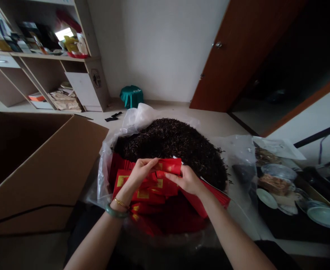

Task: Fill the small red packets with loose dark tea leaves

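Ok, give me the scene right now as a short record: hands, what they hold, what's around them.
Left hand: grip on the left end of a red packet
Right hand: grip on its right end
Left wrist: green bangle, gold-coloured bracelet
Below the hands: more red packets, some with yellow print
Beyond the hands: mound of dark shreds
Around the mound: clear plastic bag
Left side: open cardboard box
Right side: pale dishes
Unclear: wording on the packets
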`<state>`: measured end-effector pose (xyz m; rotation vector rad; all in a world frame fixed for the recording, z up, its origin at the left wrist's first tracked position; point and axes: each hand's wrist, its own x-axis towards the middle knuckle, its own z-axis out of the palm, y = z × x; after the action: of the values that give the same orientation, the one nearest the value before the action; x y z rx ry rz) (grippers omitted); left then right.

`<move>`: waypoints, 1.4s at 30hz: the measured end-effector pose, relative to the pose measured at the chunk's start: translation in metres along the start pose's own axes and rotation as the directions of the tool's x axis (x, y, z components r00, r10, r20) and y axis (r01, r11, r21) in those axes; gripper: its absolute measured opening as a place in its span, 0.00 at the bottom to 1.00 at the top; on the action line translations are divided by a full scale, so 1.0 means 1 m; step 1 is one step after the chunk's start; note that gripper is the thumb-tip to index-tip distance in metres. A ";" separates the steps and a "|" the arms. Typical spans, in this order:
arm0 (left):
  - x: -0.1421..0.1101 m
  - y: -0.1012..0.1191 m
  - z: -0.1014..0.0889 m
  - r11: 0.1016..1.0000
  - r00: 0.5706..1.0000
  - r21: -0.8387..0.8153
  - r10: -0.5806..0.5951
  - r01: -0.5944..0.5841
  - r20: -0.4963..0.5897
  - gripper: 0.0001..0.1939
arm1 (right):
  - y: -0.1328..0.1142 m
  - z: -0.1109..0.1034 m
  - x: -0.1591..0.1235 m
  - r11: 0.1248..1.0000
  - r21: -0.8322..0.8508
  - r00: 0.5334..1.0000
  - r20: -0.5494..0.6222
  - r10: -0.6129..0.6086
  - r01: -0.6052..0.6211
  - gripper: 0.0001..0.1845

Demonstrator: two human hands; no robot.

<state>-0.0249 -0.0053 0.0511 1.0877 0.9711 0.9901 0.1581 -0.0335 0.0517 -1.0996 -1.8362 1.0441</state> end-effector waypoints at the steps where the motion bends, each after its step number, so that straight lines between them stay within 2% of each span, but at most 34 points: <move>1: 0.000 0.000 0.001 1.000 1.000 -0.013 0.001 -0.001 0.005 0.25 | -0.001 0.000 0.001 0.997 0.067 0.999 0.031 0.023 -0.025 0.21; 4: 0.001 0.000 0.002 1.000 0.999 -0.016 0.002 -0.001 0.035 0.29 | 0.000 0.001 0.002 0.984 0.171 0.997 0.073 0.038 -0.050 0.24; 7: 0.000 0.003 0.002 0.999 0.998 0.037 -0.042 0.040 0.041 0.32 | 0.005 0.003 0.000 0.967 0.236 0.995 0.037 0.090 -0.096 0.25; 10: -0.002 0.003 0.001 0.997 0.999 0.067 -0.045 0.046 -0.017 0.32 | 0.008 0.005 -0.003 0.916 0.358 0.984 0.063 0.169 -0.180 0.26; 13: -0.001 -0.001 0.000 0.989 0.991 0.139 0.060 -0.043 -0.122 0.29 | 0.006 0.006 -0.005 0.831 0.479 0.957 0.195 0.214 -0.283 0.28; 15: 0.001 -0.005 -0.001 0.976 0.985 0.206 0.104 -0.075 -0.136 0.28 | 0.007 0.006 -0.006 0.762 0.548 0.936 0.256 0.240 -0.345 0.29; 17: 0.003 -0.008 -0.002 0.955 0.983 0.277 0.141 -0.105 -0.113 0.27 | 0.009 0.005 -0.005 0.725 0.574 0.925 0.257 0.281 -0.380 0.30; 19: 0.004 -0.010 -0.003 0.898 0.960 0.393 0.257 -0.197 -0.107 0.24 | 0.014 0.002 -0.003 0.735 0.557 0.922 0.218 0.320 -0.387 0.30; 20: 0.005 -0.011 -0.004 0.831 0.929 0.485 0.359 -0.271 -0.094 0.23 | 0.017 0.001 -0.002 0.750 0.542 0.924 0.195 0.328 -0.380 0.30; 21: 0.004 -0.012 -0.004 0.725 0.884 0.593 0.466 -0.350 -0.048 0.24 | 0.019 0.000 -0.001 0.764 0.529 0.929 0.178 0.325 -0.369 0.31; 23: 0.004 -0.013 -0.004 0.418 0.784 0.778 0.602 -0.470 0.150 0.31 | 0.023 -0.001 0.004 0.780 0.524 0.939 0.172 0.297 -0.343 0.32; 24: 0.003 -0.014 -0.004 0.255 0.749 0.827 0.606 -0.502 0.268 0.33 | 0.024 -0.001 0.006 0.786 0.526 0.945 0.172 0.277 -0.325 0.33; 25: 0.003 -0.016 -0.003 0.120 0.730 0.848 0.579 -0.516 0.362 0.34 | 0.024 0.000 0.009 0.795 0.524 0.952 0.168 0.255 -0.305 0.34; 26: 0.002 -0.017 -0.003 0.023 0.727 0.858 0.543 -0.513 0.420 0.32 | 0.023 0.001 0.011 0.810 0.512 0.958 0.160 0.237 -0.286 0.35; 28: 0.002 -0.019 -0.002 -0.080 0.741 0.872 0.493 -0.483 0.456 0.27 | 0.020 0.003 0.015 0.857 0.444 0.965 0.147 0.218 -0.262 0.37; 31: 0.003 -0.021 -0.003 -0.110 0.748 0.880 0.485 -0.463 0.454 0.23 | 0.013 0.006 0.020 0.922 0.287 0.961 0.172 0.216 -0.259 0.39; 34: 0.006 -0.022 -0.005 -0.063 0.718 0.862 0.525 -0.503 0.458 0.22 | 0.007 0.008 0.027 0.954 0.193 0.960 0.209 0.188 -0.229 0.42; 37: 0.009 -0.024 -0.008 0.017 0.708 0.850 0.562 -0.527 0.428 0.20 | 0.000 0.009 0.036 0.961 0.197 0.956 0.254 0.144 -0.197 0.43; 40: 0.013 -0.025 -0.011 0.081 0.730 0.866 0.580 -0.493 0.361 0.19 | -0.006 0.010 0.043 0.951 0.237 0.951 0.280 0.129 -0.199 0.42; 42: 0.016 -0.026 -0.013 0.127 0.748 0.885 0.595 -0.449 0.294 0.20 | -0.009 0.007 0.044 0.951 0.220 0.953 0.256 0.160 -0.219 0.42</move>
<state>-0.0292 0.0084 0.0215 2.5687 1.3458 1.0448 0.1332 0.0026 0.0654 -1.0541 -1.7428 1.5299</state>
